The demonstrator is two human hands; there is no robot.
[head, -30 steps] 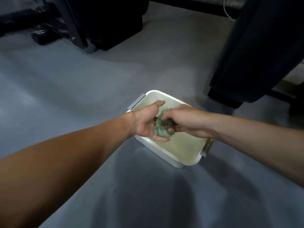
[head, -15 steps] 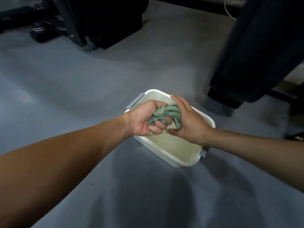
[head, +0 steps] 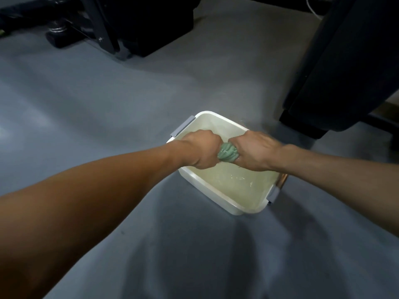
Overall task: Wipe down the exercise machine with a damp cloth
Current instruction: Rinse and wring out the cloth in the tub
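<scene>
A green cloth [head: 228,152], twisted into a tight rope, is stretched between my two fists above a white basin [head: 216,197] of water on the grey floor. My left hand [head: 199,148] grips its left end with the fingers curled under. My right hand [head: 254,149] grips the right end, knuckles up. Only the short middle of the cloth shows between the fists. Drops ripple the water below. The black exercise machine [head: 121,20] stands at the top left, well beyond the basin.
A large black padded part [head: 345,67] on a black foot stands at the upper right, close behind the basin. The basin has grey handles [head: 182,126] on its two short sides. Grey floor [head: 86,100] stretches to the left and toward me.
The cloth was bunched loosely between my hands; both hands have closed into fists round it, rolled knuckles-up and twisted it tight. Water now drips and ripples in the basin.
</scene>
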